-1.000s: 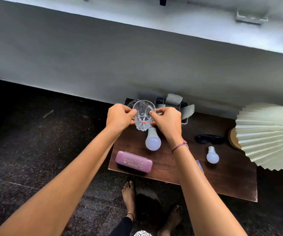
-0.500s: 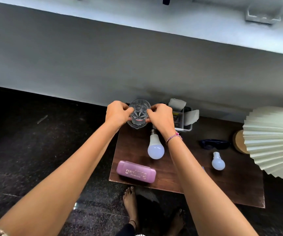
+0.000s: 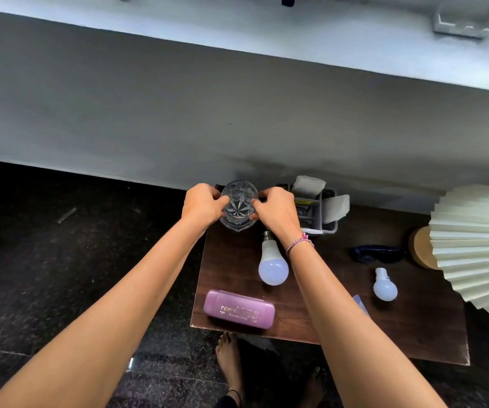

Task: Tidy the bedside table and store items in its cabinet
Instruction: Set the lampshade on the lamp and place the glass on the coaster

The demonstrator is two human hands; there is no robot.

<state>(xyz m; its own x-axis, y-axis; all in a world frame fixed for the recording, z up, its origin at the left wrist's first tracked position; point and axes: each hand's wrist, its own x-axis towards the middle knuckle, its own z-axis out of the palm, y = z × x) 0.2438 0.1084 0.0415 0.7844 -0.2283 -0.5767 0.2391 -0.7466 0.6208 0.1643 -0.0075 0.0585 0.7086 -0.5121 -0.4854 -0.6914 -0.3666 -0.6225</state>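
Note:
A clear cut-glass tumbler [image 3: 239, 201] stands at the back left corner of the dark wooden bedside table [image 3: 408, 328]. My left hand [image 3: 203, 206] grips its left side and my right hand [image 3: 278, 212] grips its right side, fingers curled round the glass. A large white bulb [image 3: 272, 265] lies just in front of the glass. A pink case [image 3: 238, 309] lies near the front left edge. A small white bulb [image 3: 384, 285] and dark sunglasses [image 3: 377, 254] lie to the right. The cabinet below is hidden.
A grey organiser [image 3: 324, 212] with folded paper stands behind my right hand, against the wall. A pleated cream lamp shade [image 3: 478, 245] on a wooden base [image 3: 419, 250] fills the right end. A pale blue item [image 3: 360, 304] peeks out beside my right forearm. Dark floor lies left and in front.
Both hands have lowered the glass from above the big bulb down and back to the table's back left corner. The camera has shifted, moving the table slightly right in view.

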